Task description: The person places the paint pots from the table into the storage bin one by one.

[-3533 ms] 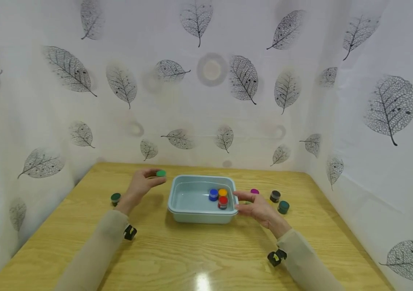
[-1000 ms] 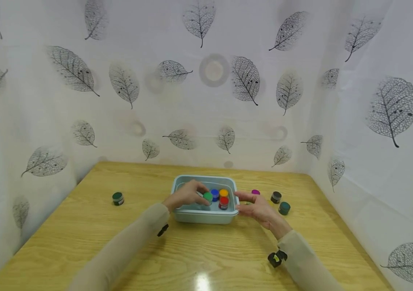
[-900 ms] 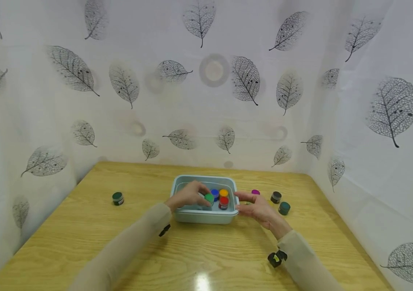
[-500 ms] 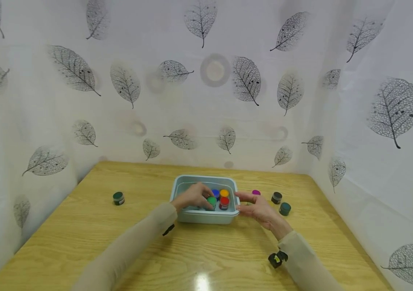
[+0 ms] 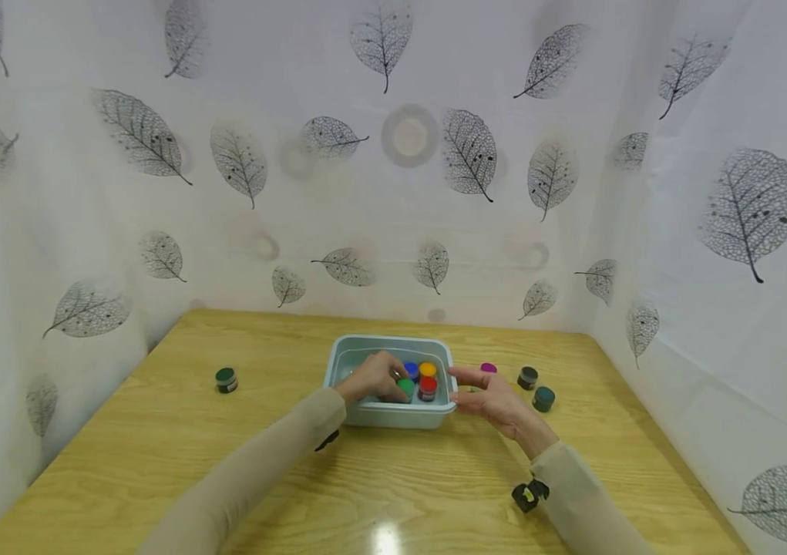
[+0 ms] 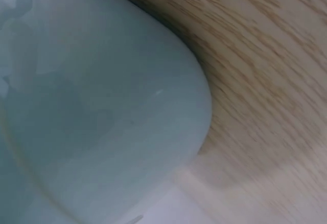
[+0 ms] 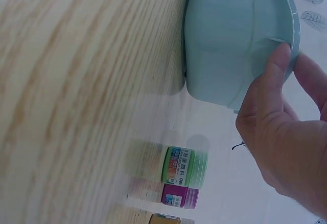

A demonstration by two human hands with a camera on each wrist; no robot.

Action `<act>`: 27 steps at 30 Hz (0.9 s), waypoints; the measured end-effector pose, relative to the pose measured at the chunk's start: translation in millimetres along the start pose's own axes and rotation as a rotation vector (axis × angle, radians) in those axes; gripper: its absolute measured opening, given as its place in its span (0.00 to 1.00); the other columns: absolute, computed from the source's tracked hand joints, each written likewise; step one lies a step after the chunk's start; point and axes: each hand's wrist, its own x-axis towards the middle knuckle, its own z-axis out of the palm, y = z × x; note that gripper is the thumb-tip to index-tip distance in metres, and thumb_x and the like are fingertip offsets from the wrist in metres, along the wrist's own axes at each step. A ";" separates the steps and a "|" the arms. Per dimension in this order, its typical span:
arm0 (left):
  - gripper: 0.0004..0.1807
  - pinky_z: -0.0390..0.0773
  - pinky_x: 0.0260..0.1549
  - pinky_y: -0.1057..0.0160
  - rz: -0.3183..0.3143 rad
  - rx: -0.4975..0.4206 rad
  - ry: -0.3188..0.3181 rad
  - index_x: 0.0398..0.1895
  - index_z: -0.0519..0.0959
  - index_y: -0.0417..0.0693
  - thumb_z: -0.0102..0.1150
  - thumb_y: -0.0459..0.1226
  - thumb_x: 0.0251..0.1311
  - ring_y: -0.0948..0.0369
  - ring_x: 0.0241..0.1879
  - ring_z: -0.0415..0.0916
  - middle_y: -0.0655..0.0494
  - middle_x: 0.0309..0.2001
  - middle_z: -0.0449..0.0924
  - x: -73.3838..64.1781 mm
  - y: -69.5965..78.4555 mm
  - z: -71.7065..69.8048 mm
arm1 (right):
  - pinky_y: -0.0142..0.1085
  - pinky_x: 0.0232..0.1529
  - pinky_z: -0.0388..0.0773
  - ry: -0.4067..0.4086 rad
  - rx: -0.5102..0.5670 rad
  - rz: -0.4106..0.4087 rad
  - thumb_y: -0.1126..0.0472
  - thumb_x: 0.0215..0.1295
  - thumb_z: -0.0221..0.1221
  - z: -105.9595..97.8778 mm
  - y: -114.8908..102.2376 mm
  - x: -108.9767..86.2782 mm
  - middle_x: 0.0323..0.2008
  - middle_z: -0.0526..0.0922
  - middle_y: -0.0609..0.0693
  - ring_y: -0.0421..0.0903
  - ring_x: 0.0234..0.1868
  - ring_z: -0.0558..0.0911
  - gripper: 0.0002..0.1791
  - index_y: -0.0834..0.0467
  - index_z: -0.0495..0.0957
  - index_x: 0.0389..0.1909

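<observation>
1. Moved rightward over the last few seconds with green-lidded jar (image 5: 404,388) in left grip (image 5: 374,376): from above the tabletop (image 5: 178,432) then, to down inside the pale blue tub (image 5: 382,417) now.
2. Placed at far left of the tabletop, upright and well apart from the tub: dark green jar (image 5: 226,379).
3. Stretched in over the tub's near left side below a light sleeve (image 5: 261,455) and a black wrist device (image 5: 327,441): left grip, curled at thumb and fingers around the green-lidded jar, grasping it. Hard to tell whether resting on the tub floor.
4. Grouped closely in the tub's right half: blue-lidded jar (image 5: 410,370) partly behind the left fingers, orange-lidded jar (image 5: 428,370) beside it, red-lidded jar (image 5: 428,388) in front, just right of the green-lidded one.
5. Pinched on the tub's right rim: right grip (image 5: 500,405), grasping with thumb and fingers on either side, as in the right wrist view.
6. Half hidden behind it: purple jar (image 5: 489,368). In the right wrist view, just beside that: light green jar (image 7: 179,166), plus ochre jar (image 7: 164,219) cut off by the lower edge.
7. Farther right, near each other on the tabletop: black jar (image 5: 528,378), dark teal jar (image 5: 543,398) slightly in front.
</observation>
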 end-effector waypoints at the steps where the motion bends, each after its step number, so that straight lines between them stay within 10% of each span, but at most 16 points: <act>1: 0.23 0.85 0.33 0.66 -0.001 0.003 0.002 0.45 0.85 0.41 0.79 0.34 0.41 0.58 0.39 0.82 0.47 0.42 0.86 0.3 -0.1 0.2 | 0.40 0.54 0.83 0.002 0.002 0.001 0.67 0.64 0.63 0.1 -0.4 0.0 0.70 0.60 0.67 0.56 0.59 0.78 0.34 0.65 0.63 0.71; 18: 0.24 0.86 0.30 0.67 -0.028 -0.057 -0.028 0.47 0.84 0.39 0.78 0.33 0.42 0.59 0.37 0.82 0.45 0.44 0.85 1.1 0.4 1.3 | 0.40 0.54 0.83 -0.007 0.007 -0.003 0.68 0.64 0.62 1.1 -0.5 -1.8 0.70 0.60 0.68 0.56 0.58 0.78 0.35 0.66 0.62 0.71; 27: 0.21 0.83 0.47 0.58 -0.043 0.043 0.014 0.43 0.84 0.41 0.79 0.37 0.43 0.56 0.44 0.80 0.48 0.43 0.85 1.8 1.7 1.2 | 0.41 0.55 0.82 0.011 -0.008 0.001 0.68 0.64 0.62 1.7 -1.1 -2.6 0.69 0.61 0.68 0.50 0.53 0.81 0.34 0.65 0.63 0.70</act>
